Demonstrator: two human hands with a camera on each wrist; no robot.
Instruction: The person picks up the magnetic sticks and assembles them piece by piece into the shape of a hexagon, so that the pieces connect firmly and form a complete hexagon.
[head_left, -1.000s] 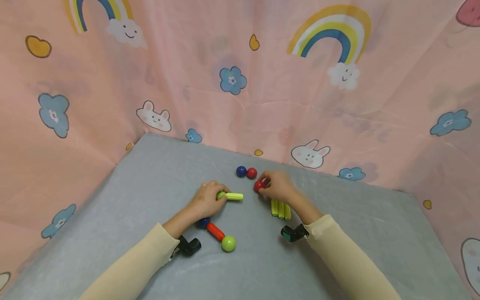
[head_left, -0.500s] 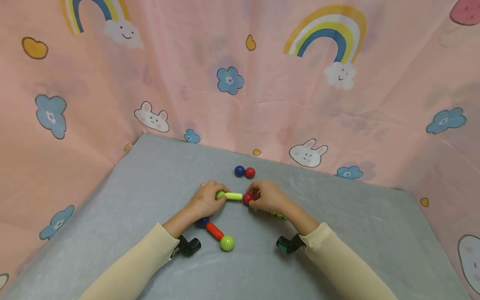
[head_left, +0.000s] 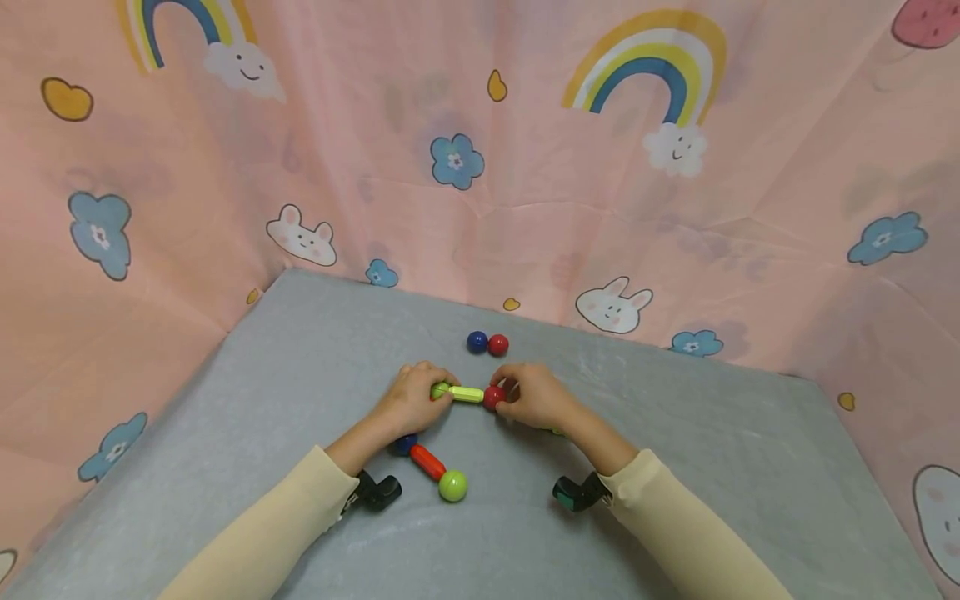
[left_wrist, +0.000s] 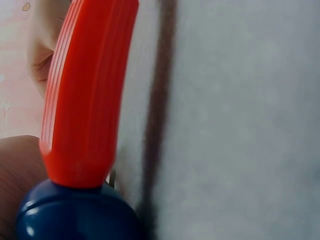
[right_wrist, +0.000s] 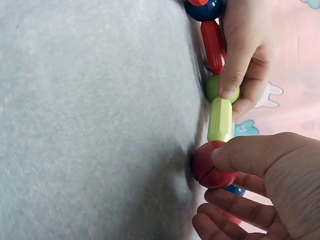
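Note:
My left hand (head_left: 415, 398) pinches a green ball (right_wrist: 214, 89) between thumb and fingers. From that ball a yellow-green rod (head_left: 468, 394) runs right to a red ball (head_left: 493, 397), which my right hand (head_left: 537, 397) holds by thumb and fingertips. The rod's end meets the red ball. Also joined to the held green ball is a red rod (right_wrist: 214, 47), leading to a blue ball (head_left: 406, 444) partly hidden by my left hand. A second red rod (head_left: 428, 462) links the blue ball to another green ball (head_left: 453, 486) nearer me.
Farther back, a loose blue ball (head_left: 477, 342) and red ball (head_left: 498, 344) sit side by side. Yellow-green rods (head_left: 558, 432) lie mostly hidden under my right hand. Grey cloth (head_left: 337, 333) covers the table, and a pink patterned curtain (head_left: 405, 225) rises behind it.
My right hand has brought the red ball left and nearer, up against the yellow-green rod's free end, covering most of the loose rods. My left hand stays in place.

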